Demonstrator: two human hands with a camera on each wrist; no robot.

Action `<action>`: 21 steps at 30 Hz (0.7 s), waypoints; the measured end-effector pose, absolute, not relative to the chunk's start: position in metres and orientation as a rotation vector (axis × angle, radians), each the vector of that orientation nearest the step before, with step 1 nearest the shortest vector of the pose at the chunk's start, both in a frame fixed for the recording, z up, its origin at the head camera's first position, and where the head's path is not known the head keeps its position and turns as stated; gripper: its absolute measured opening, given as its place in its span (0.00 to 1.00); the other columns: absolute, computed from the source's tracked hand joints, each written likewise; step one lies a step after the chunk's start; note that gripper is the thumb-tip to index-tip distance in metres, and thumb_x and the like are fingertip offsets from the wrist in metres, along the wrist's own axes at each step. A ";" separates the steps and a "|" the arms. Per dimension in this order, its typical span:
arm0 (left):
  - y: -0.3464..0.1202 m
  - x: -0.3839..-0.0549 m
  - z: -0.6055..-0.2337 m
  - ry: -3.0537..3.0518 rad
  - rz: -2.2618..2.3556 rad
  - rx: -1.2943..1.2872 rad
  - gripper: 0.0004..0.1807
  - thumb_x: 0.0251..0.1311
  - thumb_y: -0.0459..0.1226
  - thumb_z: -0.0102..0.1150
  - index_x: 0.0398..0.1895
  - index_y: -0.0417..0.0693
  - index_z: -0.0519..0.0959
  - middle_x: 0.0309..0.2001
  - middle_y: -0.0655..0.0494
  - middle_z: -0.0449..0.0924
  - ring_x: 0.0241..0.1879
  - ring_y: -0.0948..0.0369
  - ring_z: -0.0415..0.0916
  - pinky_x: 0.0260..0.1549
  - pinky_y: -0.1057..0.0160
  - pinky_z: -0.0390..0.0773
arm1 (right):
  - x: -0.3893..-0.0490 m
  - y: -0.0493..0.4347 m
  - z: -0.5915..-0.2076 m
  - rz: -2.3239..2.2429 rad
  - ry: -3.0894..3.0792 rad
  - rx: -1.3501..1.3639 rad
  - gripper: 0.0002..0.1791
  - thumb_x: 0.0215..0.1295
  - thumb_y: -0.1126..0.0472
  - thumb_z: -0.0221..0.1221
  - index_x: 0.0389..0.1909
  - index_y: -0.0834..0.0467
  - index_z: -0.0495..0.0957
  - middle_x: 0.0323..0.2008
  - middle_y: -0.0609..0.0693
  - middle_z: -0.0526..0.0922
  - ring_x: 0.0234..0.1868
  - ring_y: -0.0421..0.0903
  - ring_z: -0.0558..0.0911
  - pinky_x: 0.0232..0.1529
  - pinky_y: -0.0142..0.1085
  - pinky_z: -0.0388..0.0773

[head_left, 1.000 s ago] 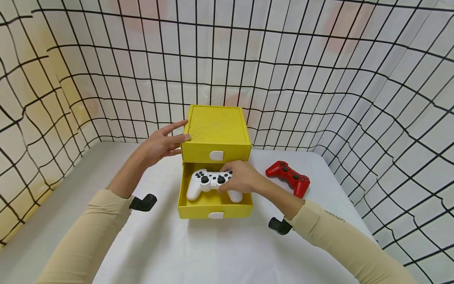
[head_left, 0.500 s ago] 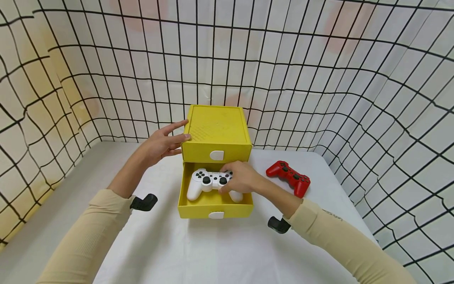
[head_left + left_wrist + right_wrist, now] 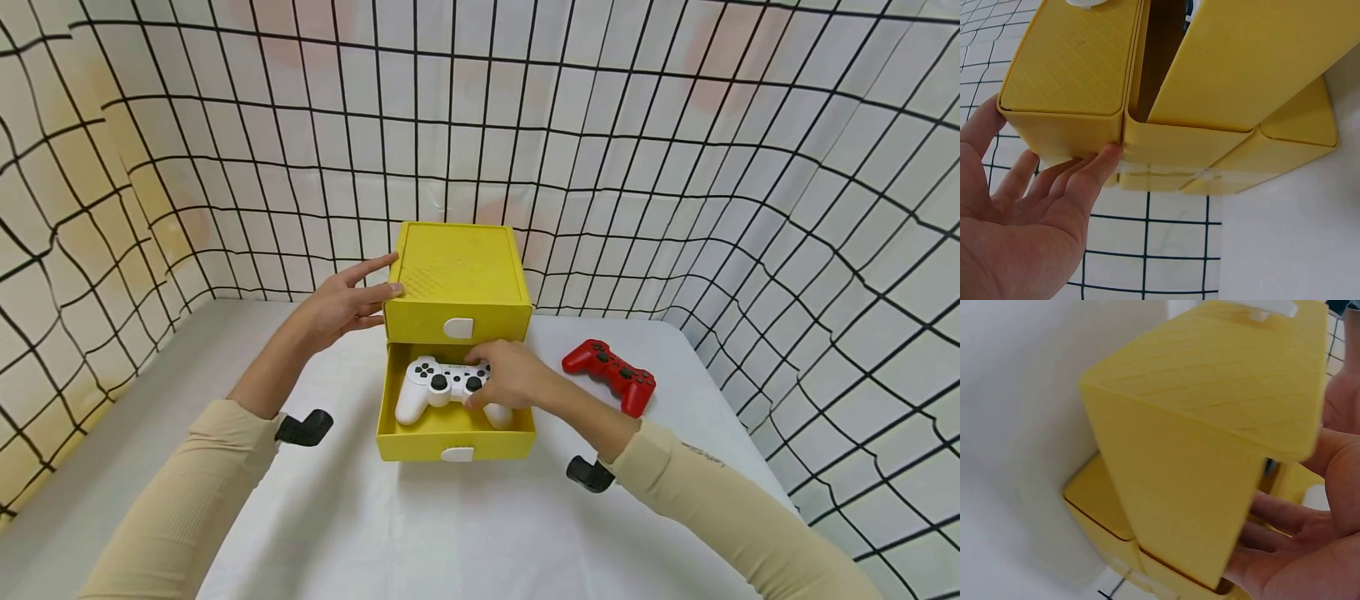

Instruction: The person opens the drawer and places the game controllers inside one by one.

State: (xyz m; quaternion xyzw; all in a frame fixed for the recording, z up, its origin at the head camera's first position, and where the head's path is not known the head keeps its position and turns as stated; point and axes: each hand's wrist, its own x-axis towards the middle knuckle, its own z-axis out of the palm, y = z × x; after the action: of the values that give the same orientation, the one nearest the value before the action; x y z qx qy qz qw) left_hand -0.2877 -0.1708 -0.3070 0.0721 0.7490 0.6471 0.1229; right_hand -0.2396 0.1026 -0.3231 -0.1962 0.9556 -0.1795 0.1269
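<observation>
A white game controller (image 3: 420, 392) lies in the pulled-out yellow drawer (image 3: 420, 448), its grips toward the drawer front. My right hand (image 3: 513, 373) reaches in from the right and holds the controller's right side, thumb in front and fingers behind. In the right wrist view the drawer wall hides most of the controller from sight. My left hand (image 3: 341, 307) touches the left side of the yellow drawer cabinet (image 3: 461, 258), fingers extended. Seen from the left wrist, its fingertips rest along the side of the top section (image 3: 1072, 69), level with the closed top drawer.
To the right of the cabinet, a red game controller (image 3: 611, 372) lies on the white-covered table (image 3: 480, 533). A black wire grid (image 3: 480, 125) encloses the back and both sides. Another closed yellow section (image 3: 1304, 119) sits below the pulled-out drawer.
The white controller has shifted very slightly to the right in the drawer, along with my right thumb. My left hand and the red controller stay where they were.
</observation>
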 end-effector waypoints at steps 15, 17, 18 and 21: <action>-0.171 -0.289 -0.308 2.176 1.883 0.221 0.43 0.66 0.50 0.66 0.80 0.72 0.56 0.72 0.50 0.70 0.67 0.54 0.74 0.61 0.61 0.78 | -0.201 0.119 -0.288 -0.639 2.784 -0.681 0.24 0.60 0.52 0.71 0.56 0.55 0.83 0.46 0.51 0.87 0.50 0.50 0.82 0.50 0.42 0.81; -0.171 -0.289 -0.308 2.170 1.885 0.226 0.43 0.66 0.49 0.66 0.80 0.71 0.55 0.72 0.50 0.70 0.67 0.54 0.75 0.61 0.61 0.78 | -0.196 0.122 -0.287 -0.627 2.764 -0.687 0.21 0.59 0.53 0.72 0.52 0.55 0.85 0.44 0.50 0.87 0.49 0.49 0.82 0.49 0.40 0.81; -0.171 -0.289 -0.308 2.166 1.886 0.229 0.43 0.66 0.49 0.66 0.80 0.71 0.55 0.72 0.50 0.70 0.67 0.54 0.75 0.61 0.61 0.78 | -0.193 0.124 -0.286 -0.613 2.752 -0.684 0.20 0.59 0.53 0.72 0.51 0.55 0.85 0.44 0.49 0.87 0.49 0.49 0.82 0.49 0.40 0.81; -0.171 -0.289 -0.308 2.158 1.890 0.232 0.43 0.66 0.49 0.66 0.80 0.70 0.55 0.72 0.50 0.70 0.66 0.55 0.75 0.62 0.61 0.78 | -0.186 0.130 -0.288 -0.552 2.738 -0.647 0.20 0.56 0.53 0.74 0.49 0.53 0.85 0.43 0.48 0.87 0.48 0.48 0.81 0.47 0.39 0.81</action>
State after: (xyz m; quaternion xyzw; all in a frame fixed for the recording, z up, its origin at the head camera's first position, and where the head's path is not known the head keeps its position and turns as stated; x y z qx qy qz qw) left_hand -0.2887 -0.1715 -0.3077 0.0801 0.7434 0.6509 0.1313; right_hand -0.1857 0.1296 -0.2877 -0.2234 0.9460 -0.1906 0.1371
